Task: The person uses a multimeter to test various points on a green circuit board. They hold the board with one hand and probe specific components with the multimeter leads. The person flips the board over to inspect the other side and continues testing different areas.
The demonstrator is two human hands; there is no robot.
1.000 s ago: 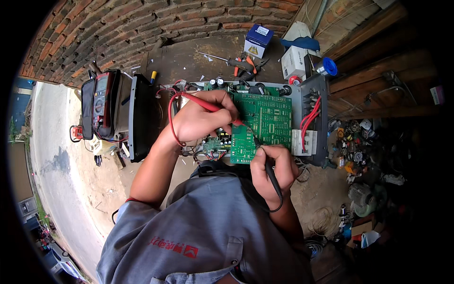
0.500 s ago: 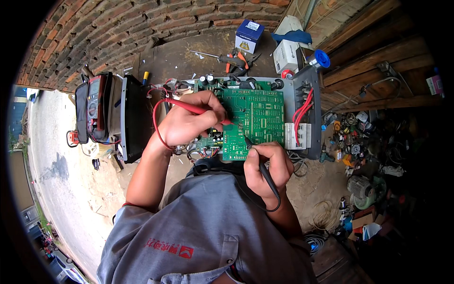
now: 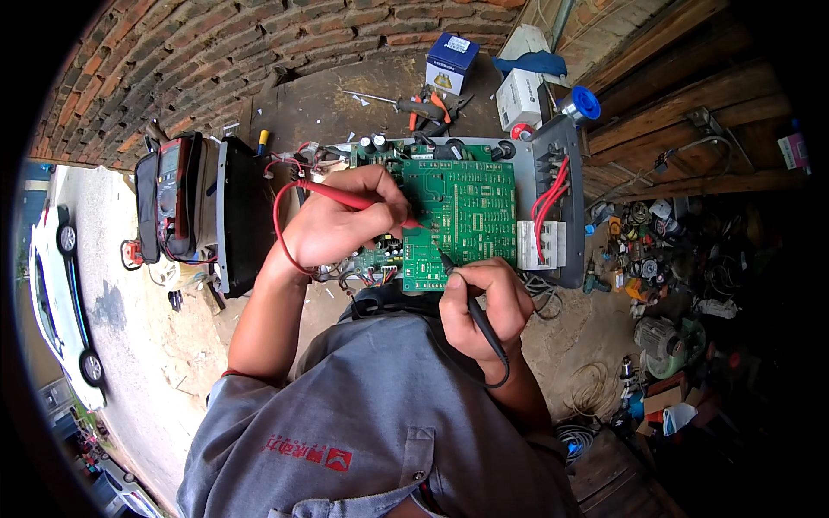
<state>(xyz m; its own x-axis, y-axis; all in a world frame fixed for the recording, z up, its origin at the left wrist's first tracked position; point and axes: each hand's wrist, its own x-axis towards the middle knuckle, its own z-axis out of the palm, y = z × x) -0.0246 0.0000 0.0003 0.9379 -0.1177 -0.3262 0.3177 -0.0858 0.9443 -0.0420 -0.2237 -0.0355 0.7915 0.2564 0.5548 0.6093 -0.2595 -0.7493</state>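
Observation:
A green circuit board (image 3: 484, 198) lies face up within an opened electrical unit, whose dark end panels stand at the left (image 3: 237, 216) and right (image 3: 570, 233). My left hand (image 3: 345, 220) is closed round a red test probe (image 3: 332, 193), its tip at the board's left middle. Lower down, my right hand (image 3: 488, 306) pinches a black test probe (image 3: 485, 324) that points up at the board near the red tip. Whether either tip touches metal is too small to tell. A multimeter (image 3: 170, 186) in an open black case stands left of the unit.
Behind the unit, a table (image 3: 311, 95) bears a screwdriver (image 3: 380, 98), orange-handled pliers (image 3: 439, 108), a blue box (image 3: 451, 62) and a white box (image 3: 520, 99). Thick red wires (image 3: 549, 203) loop inside the right panel. Motors and tools crowd the floor at right.
The black probe's tip has shifted slightly left and up on the board with my right hand. My left hand has barely moved. A white car has appeared on the road at left.

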